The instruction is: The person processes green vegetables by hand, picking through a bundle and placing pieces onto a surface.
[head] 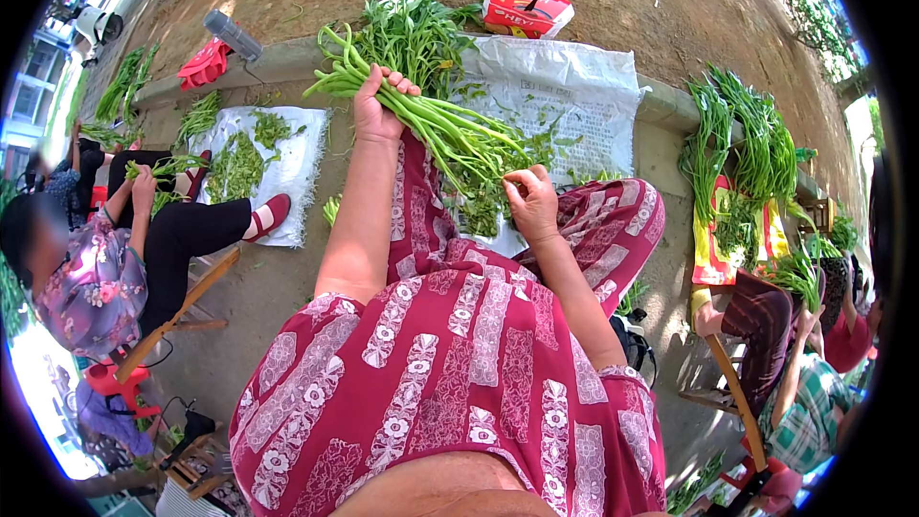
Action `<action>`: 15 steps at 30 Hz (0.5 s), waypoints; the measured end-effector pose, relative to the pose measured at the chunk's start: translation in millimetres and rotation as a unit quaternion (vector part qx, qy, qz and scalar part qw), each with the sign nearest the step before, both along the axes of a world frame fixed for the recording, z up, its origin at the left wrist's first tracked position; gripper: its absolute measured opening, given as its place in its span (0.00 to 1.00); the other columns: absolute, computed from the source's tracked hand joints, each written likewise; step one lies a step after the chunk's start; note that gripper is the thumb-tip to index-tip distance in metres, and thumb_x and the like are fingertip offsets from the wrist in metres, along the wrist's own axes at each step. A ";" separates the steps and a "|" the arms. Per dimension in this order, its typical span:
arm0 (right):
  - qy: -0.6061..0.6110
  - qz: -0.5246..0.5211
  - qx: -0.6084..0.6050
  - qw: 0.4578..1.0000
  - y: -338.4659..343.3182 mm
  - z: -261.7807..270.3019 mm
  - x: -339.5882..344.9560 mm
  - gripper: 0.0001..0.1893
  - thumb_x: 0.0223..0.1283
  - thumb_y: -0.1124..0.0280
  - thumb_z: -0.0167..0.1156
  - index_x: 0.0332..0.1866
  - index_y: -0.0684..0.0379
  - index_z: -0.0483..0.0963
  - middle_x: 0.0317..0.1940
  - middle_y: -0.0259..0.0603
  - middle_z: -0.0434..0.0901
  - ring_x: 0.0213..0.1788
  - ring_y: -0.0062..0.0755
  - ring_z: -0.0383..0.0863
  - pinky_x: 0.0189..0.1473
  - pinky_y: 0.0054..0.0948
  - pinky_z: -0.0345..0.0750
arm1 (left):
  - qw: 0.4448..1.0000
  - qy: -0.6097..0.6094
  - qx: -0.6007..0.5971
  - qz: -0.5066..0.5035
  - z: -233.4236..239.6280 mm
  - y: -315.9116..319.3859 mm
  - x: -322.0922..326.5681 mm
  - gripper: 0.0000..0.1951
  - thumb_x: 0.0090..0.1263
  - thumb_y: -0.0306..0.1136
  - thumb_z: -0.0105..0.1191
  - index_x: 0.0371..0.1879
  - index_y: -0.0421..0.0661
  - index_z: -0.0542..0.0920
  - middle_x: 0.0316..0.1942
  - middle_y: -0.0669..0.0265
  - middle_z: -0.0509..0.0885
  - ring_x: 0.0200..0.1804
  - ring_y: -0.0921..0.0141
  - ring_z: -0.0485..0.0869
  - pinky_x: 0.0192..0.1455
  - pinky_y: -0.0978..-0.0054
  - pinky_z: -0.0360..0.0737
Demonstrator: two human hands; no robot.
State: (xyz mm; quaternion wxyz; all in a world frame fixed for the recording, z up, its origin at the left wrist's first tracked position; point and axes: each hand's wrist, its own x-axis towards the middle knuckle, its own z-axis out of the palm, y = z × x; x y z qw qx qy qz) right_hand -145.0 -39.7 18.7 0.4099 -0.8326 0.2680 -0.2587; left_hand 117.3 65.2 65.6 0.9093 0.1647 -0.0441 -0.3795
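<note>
My left hand (384,104) is closed around a thick bundle of long green vegetable stems (452,118), which looks like water spinach. The cut ends point up and left, and the thin leafy ends slant down to the right. At those leafy ends is my right hand (533,202), its fingers curled and the thumb close to the index finger. Whether a leaf is pinched there is too small to tell. Below the bundle, between my knees, loose leaves (479,214) lie on a white woven plastic sheet (549,75). A larger heap of leafy greens (413,39) rests beyond my left hand.
A red-and-white package (528,9) lies past the sheet near the concrete kerb (664,108). To the left, a seated person (93,266) handles greens beside another white sheet (291,158). On the right, another person (808,388) sits near bundled greens (754,129). A grey cylinder (233,36) stands far left.
</note>
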 end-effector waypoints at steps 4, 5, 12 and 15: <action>0.005 -0.004 -0.008 1.000 -1.1 -0.9 -0.8 0.05 0.47 0.72 0.62 0.29 0.57 0.74 0.28 0.37 0.72 0.27 0.30 0.76 0.29 0.27 0.73 | 1.000 -0.001 -0.004 -0.002 0.7 1.0 -0.1 0.10 0.64 0.38 0.53 0.27 0.46 0.73 0.21 0.68 0.71 0.26 0.72 0.69 0.37 0.71 0.71; 0.001 -0.003 0.005 1.000 -0.9 -1.3 -0.6 0.05 0.47 0.72 0.62 0.29 0.57 0.74 0.28 0.37 0.72 0.27 0.31 0.76 0.29 0.27 0.73 | 1.000 -0.001 -0.003 -0.002 0.3 1.3 0.2 0.10 0.64 0.38 0.53 0.27 0.46 0.73 0.22 0.68 0.71 0.26 0.72 0.69 0.37 0.71 0.71; 0.018 0.006 -0.025 1.000 3.9 8.1 3.9 0.07 0.46 0.70 0.63 0.30 0.57 0.74 0.29 0.38 0.72 0.28 0.33 0.76 0.30 0.28 0.73 | 1.000 -0.004 0.010 0.002 -0.6 0.0 -0.3 0.10 0.64 0.38 0.53 0.27 0.46 0.73 0.22 0.68 0.71 0.26 0.71 0.69 0.37 0.70 0.71; 0.024 0.004 -0.005 1.000 1.8 4.8 3.4 0.06 0.46 0.70 0.63 0.30 0.56 0.75 0.29 0.37 0.72 0.28 0.34 0.76 0.30 0.29 0.73 | 1.000 0.002 0.009 0.000 -0.1 -2.4 -0.9 0.09 0.64 0.39 0.53 0.27 0.47 0.72 0.22 0.69 0.71 0.26 0.71 0.70 0.37 0.68 0.71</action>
